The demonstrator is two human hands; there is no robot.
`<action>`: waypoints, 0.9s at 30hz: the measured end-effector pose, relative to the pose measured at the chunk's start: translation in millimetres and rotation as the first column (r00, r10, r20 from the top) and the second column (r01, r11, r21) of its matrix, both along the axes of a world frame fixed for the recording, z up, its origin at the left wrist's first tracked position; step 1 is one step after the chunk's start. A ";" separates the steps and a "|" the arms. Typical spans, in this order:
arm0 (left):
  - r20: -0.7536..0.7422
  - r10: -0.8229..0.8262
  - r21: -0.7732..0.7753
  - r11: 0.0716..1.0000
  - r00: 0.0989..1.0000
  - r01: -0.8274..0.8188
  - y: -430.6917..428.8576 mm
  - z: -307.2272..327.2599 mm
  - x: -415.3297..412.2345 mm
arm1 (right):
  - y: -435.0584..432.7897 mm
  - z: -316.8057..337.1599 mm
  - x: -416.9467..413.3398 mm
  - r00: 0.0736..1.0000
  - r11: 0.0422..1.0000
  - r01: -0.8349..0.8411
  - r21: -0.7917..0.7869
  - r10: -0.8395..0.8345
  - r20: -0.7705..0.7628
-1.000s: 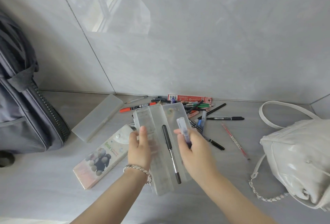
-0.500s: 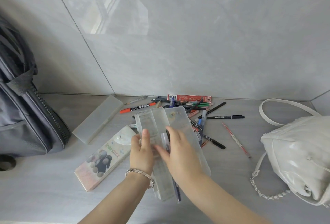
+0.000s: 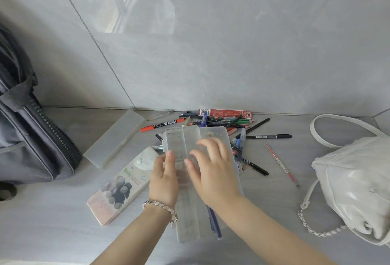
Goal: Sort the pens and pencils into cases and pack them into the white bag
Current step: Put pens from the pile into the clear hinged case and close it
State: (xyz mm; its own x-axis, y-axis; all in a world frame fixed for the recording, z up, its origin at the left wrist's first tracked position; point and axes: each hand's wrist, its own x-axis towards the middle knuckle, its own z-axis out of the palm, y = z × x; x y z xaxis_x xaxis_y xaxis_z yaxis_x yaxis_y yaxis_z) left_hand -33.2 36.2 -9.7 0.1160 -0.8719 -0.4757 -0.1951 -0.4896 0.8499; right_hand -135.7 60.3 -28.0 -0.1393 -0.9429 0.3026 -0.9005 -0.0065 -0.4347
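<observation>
A clear plastic pencil case [image 3: 185, 144] lies open in front of me, with dark pens [image 3: 214, 220] in its right half. My left hand [image 3: 165, 179] grips the case's left side. My right hand [image 3: 213, 169] rests over the case's right half with fingers spread, holding nothing that I can see. A pile of pens and pencils [image 3: 228, 122] lies behind the case by the wall. The white bag [image 3: 356, 182] sits at the right with its strap looped behind it.
A frosted closed case [image 3: 115, 138] and a printed case [image 3: 118, 188] lie to the left. A grey backpack [image 3: 27, 138] stands at the far left. A red box [image 3: 225, 113] lies against the wall. A black marker [image 3: 269, 137] and a red refill [image 3: 281, 164] lie near the bag.
My right hand held a clear pen above the case, then lowered it inside. Now that hand lies spread over the case's right half with the pen out of it.
</observation>
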 end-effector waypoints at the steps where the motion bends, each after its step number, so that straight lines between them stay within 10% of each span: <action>1: -0.001 -0.028 0.012 1.000 1.000 0.028 -0.2 -0.8 -1.8 | -5.3 -1.8 -0.6 1.000 1.000 0.029 -0.002 -0.029 0.007; 10: 0.010 0.008 0.077 0.997 1.000 -0.009 -10.1 -9.3 -3.3 | -17.6 -6.6 -11.4 0.990 0.988 -0.139 0.063 0.138 0.015; 15: 0.030 0.018 0.084 0.996 0.999 -0.021 -26.0 -10.6 1.2 | -36.0 -5.8 -53.3 0.956 0.985 -0.029 0.171 -0.022 0.293; 19: 0.051 0.031 0.096 0.995 0.998 -0.036 -37.5 -10.9 10.1 | -57.5 -41.8 -96.3 0.952 0.889 0.159 0.428 -0.253 0.173; 27: 0.066 0.050 0.130 0.990 0.997 -0.058 -43.6 -6.5 23.6 | -68.0 -47.3 -94.3 0.987 0.796 0.155 0.585 -0.154 -0.052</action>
